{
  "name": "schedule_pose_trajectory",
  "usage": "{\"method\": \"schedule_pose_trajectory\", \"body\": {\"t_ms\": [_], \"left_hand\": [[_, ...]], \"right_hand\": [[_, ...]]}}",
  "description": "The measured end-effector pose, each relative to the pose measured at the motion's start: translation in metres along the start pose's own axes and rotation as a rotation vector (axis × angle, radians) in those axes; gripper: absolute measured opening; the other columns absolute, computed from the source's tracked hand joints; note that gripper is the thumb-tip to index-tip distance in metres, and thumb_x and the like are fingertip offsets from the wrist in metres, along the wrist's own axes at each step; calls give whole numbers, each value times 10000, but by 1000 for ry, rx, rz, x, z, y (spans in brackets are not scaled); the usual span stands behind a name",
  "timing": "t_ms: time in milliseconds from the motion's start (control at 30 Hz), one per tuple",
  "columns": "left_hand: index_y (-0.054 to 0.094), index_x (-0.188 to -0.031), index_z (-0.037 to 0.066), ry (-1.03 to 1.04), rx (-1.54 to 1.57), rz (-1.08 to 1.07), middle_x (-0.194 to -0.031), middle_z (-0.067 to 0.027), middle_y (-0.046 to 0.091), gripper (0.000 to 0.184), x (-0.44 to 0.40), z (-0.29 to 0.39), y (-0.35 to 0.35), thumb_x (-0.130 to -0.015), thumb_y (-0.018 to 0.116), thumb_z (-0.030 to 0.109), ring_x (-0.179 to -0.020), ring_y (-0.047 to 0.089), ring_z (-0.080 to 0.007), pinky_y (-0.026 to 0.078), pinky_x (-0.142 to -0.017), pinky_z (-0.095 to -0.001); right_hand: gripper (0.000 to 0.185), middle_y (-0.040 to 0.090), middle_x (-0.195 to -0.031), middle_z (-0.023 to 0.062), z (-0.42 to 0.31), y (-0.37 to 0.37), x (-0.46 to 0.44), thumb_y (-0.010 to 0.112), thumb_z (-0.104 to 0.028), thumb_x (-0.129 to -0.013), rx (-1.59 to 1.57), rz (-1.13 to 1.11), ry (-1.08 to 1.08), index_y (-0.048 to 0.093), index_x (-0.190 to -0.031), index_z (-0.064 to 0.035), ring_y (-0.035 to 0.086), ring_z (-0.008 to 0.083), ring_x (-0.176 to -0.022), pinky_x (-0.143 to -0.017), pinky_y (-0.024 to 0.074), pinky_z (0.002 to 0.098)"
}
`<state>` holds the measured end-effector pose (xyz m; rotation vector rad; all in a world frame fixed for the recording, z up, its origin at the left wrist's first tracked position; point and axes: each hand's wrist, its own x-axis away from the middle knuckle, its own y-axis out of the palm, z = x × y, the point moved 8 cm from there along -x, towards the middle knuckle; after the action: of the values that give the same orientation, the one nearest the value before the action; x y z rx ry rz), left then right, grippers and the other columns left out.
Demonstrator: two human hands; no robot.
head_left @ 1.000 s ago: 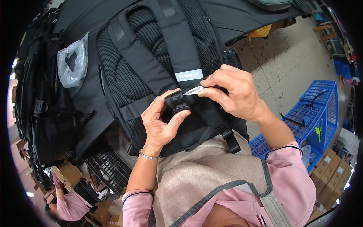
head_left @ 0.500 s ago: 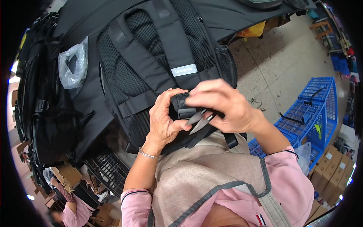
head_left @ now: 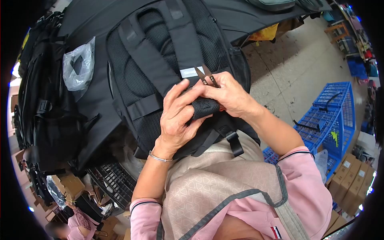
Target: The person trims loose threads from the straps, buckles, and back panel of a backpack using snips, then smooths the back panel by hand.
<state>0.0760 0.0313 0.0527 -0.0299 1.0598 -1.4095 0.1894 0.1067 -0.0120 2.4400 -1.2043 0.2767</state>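
A black backpack (head_left: pixel 140 80) lies with its mesh back and shoulder straps facing up. My left hand (head_left: pixel 176 112) is closed on a black strap piece (head_left: pixel 205 108) over the lower part of the backpack. My right hand (head_left: pixel 232 94) is closed around small thread snips (head_left: pixel 207 77), whose blades point up past a light label (head_left: pixel 192 72) on one strap. The right fingertips touch the strap piece near the left fingers. A black buckle (head_left: pixel 234 143) hangs at the backpack's lower edge.
A clear plastic bag (head_left: pixel 79 66) lies on the black-covered table (head_left: pixel 86 24). More black bags (head_left: pixel 48 108) are piled at the left. Blue crates (head_left: pixel 328 124) and cartons (head_left: pixel 352 176) stand at the right. Another person (head_left: pixel 78 226) is at the lower left.
The snips have turned in my right hand from pointing down-left to pointing up. My left fingers have shifted over the strap piece, and its buckle part no longer shows there.
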Motion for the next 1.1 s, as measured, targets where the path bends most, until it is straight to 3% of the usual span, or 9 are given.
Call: {"method": "schedule_pose_trajectory", "body": {"t_ms": [167,533,633,667,767,800,867,933,1100], "left_hand": [[759,-913,30,-166,7,179,-1105,-116,721,325,10,-15,-11,-626,912,24,-914,692,-224,573,-814,-311],[660,-743,-1,-155,-38,84,-1084,-130,710,259,12,-15,0,-645,900,8,-882,693,-208,573,-743,-293],[597,-693,-7,-141,83,-100,-1221,-167,687,383,5,-5,-3,-653,931,176,-1091,671,-275,508,-1014,-435],[704,-781,-12,-216,156,-219,-1348,-223,611,465,7,0,-7,-754,848,429,-1201,624,-338,404,-1119,-503],[745,-1167,-9,-398,491,-55,-1458,-276,486,814,30,-1,-39,-929,476,722,-1238,597,-373,413,-1111,-503],[740,-1164,2,-396,541,-4,-1501,-220,459,460,41,-3,-67,-969,629,402,-1269,568,-333,443,-1078,-434],[714,-1160,-37,-572,128,186,-1447,-193,515,305,73,-13,-133,-1006,573,185,-1163,634,-270,492,-1043,-390],[662,-1275,17,-744,14,328,-1399,-166,547,438,109,-29,-163,-865,605,-125,-1192,623,-238,531,-996,-331],[733,-1216,109,-884,228,-69,-1410,-168,548,653,147,-26,-116,-645,551,-150,-1233,612,-240,567,-932,-310]], "right_hand": [[254,687,-896,75,-46,-15,33,685,-210,-961,349,286,-328,680,-1106,-2,607,100,-777,-708,499,269],[146,641,-720,47,-58,5,68,773,-182,-870,985,375,-685,694,-882,-59,592,198,-630,-570,481,328],[72,675,-772,58,-49,-9,61,742,-91,-886,659,246,-488,712,-892,-26,631,135,-679,-608,492,269],[84,685,-808,40,-39,-19,61,710,-93,-921,502,234,-330,714,-935,-11,638,89,-738,-651,496,246],[257,625,-779,22,-41,-45,59,594,-238,-1032,313,234,-340,672,-1072,4,560,52,-707,-611,425,191],[296,624,-796,23,-39,-56,58,577,-279,-1041,261,272,-371,662,-1099,-2,548,39,-717,-611,415,183],[232,630,-863,24,-43,-56,58,629,-203,-1012,161,315,-476,644,-1139,-9,548,37,-739,-623,416,169],[222,630,-908,21,-49,-34,54,668,-133,-977,221,383,-542,635,-1155,-6,548,37,-755,-637,426,162],[243,638,-956,16,-40,55,38,720,-24,-900,292,43,-402,638,-1129,-17,611,74,-857,-734,512,219]]}}
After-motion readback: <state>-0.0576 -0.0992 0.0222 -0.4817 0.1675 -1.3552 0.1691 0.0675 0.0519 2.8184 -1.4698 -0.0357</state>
